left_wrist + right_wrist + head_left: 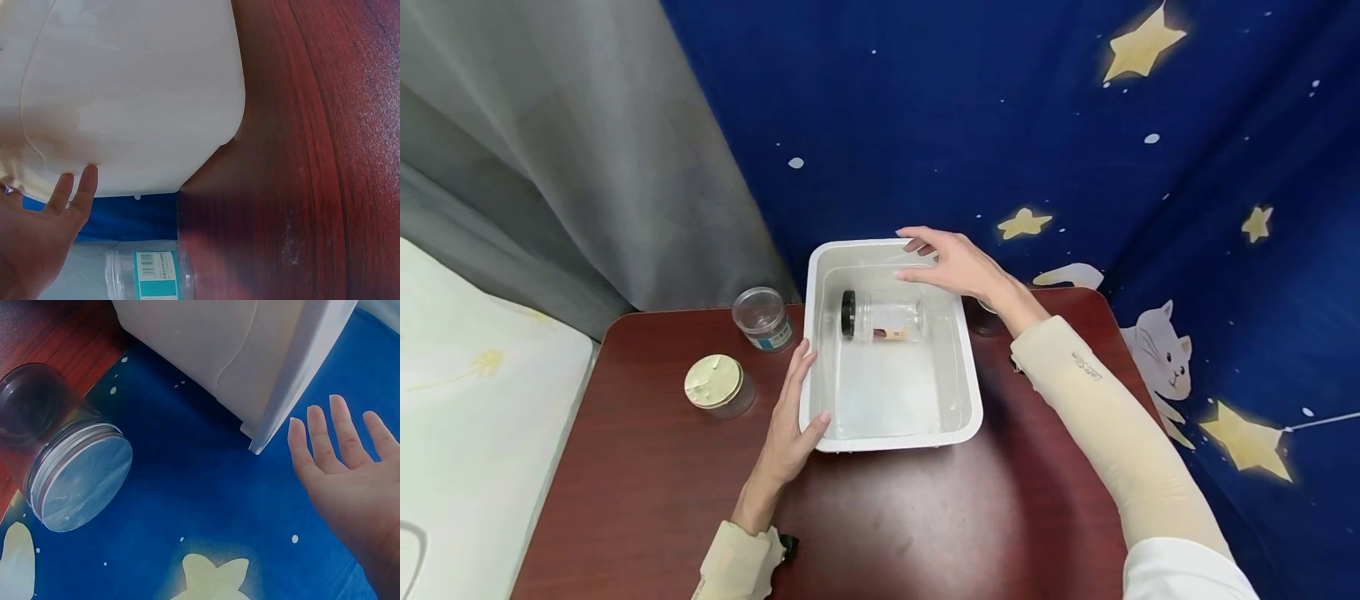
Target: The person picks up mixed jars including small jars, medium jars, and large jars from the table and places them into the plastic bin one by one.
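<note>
A white plastic tub (891,440) stands on the table, and a clear jar (895,317) with a black lid lies on its side in it. My left hand (786,442) rests against the tub's left side, thumb over the rim; in the left wrist view its fingertips (89,178) touch the outer wall. Over the tub's far right corner hovers my right hand (958,265), its fingers loosely spread and nothing in them. The right wrist view shows this hand (350,462) apart from the rim.
Left of the tub stand an open-looking clear jar (762,317) with a teal label and a jar with a gold lid (715,382). Another jar with a silvery lid (87,481) stands on the right side. A blue starry curtain (925,108) hangs behind the table.
</note>
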Demonstrator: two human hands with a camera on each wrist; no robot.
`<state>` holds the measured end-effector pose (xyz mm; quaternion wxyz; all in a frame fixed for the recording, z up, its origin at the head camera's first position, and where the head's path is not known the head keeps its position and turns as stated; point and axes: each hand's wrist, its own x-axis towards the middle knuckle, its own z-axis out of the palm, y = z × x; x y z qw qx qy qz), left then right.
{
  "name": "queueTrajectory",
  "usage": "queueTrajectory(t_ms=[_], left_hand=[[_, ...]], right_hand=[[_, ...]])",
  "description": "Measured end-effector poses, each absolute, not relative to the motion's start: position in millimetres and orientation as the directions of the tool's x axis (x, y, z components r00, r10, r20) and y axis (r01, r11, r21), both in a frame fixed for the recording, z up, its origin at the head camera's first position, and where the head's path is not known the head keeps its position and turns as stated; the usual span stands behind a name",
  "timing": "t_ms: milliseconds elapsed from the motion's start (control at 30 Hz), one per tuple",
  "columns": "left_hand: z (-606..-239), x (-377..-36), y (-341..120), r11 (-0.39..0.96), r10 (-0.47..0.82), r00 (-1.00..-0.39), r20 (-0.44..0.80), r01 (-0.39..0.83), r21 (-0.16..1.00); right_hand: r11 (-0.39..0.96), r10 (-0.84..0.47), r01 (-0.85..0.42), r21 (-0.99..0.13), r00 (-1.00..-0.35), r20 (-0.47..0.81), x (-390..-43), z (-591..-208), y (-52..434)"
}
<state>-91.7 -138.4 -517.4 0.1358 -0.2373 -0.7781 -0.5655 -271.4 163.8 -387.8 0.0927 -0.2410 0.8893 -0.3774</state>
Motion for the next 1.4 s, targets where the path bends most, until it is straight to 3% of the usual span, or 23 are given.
queueTrajectory(t_ms=[567, 1000, 1400], left_hand=[[-518, -90, -141, 0.245, 0.223, -0.864, 0.451, 0.498, 0.832], [-517, -91, -141, 0.248, 0.228, -0.865, 0.447, 0.495, 0.833], [-519, -93, -140, 0.233, 0.223, -0.858, 0.462, 0.507, 0.830]], right_hand=[[0.610, -0.474, -0.387, -0.691, -0.878, 0.073, -266, -391, 179], [0.606, -0.332, -0.330, -0.724, -0.932, 0.147, -260, -404, 201], [0.616, -0.293, -0.304, -0.726, -0.945, 0.147, -260, -415, 218]])
